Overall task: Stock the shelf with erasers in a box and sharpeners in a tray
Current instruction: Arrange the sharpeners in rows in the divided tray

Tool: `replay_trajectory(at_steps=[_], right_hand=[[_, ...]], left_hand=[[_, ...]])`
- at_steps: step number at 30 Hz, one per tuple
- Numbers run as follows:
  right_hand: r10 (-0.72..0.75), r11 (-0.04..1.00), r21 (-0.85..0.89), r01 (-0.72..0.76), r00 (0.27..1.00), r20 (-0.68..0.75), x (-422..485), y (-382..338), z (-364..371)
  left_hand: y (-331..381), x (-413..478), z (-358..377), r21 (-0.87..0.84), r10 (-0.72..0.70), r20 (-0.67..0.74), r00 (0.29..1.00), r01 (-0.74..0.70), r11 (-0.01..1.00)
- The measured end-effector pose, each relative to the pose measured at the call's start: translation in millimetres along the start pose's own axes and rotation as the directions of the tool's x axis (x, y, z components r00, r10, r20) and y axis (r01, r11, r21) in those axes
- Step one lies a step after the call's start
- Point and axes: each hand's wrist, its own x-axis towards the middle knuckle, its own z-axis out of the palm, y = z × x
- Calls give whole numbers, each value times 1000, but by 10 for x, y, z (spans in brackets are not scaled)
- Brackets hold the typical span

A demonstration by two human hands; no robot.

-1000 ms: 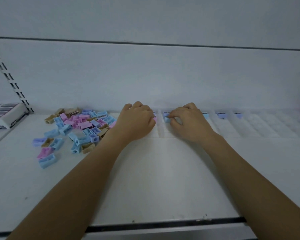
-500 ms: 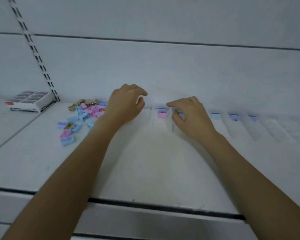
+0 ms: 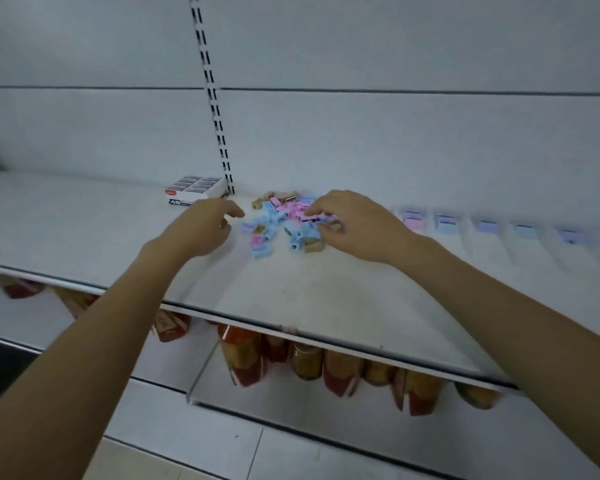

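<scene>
A loose pile of sharpeners, blue, pink, purple and brown, lies on the white shelf close to its back wall. Left of the pile and just short of it, the left hand hovers with its fingers loosely curled and holds nothing. The right hand comes in from the right of the pile, palm down, and its fingers and thumb reach into the pile's right edge, next to a brown sharpener. The blur hides whether that hand pinches a piece or only touches the heap.

Behind and to the left of the pile stands the box of erasers, white, with dark-wrapped erasers showing in rows on top. It is near the pile but apart from it. A slotted upright runs up the back wall behind the pile's left side, and its foot meets the shelf just beside the box.

To the right of the pile, past the right hand, a clear tray stretches along the shelf. Single sharpeners sit one to a compartment at the back of the tray: a pink and purple one nearest the pile, then blue and purple ones farther off.

Below the pile, under the shelf's front edge, red and yellow packets stand on a lower shelf.
</scene>
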Motion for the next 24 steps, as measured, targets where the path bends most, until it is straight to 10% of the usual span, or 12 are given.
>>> replay_trajectory(at_steps=[16,24], right_hand=[[312,943,-155,-294,944,107,759,-531,666],[477,878,-17,-478,877,-53,707,-642,651]], left_hand=[[-611,620,196,-200,593,62,803,-572,796],[-657,626,203,-558,584,-78,808,-521,646]])
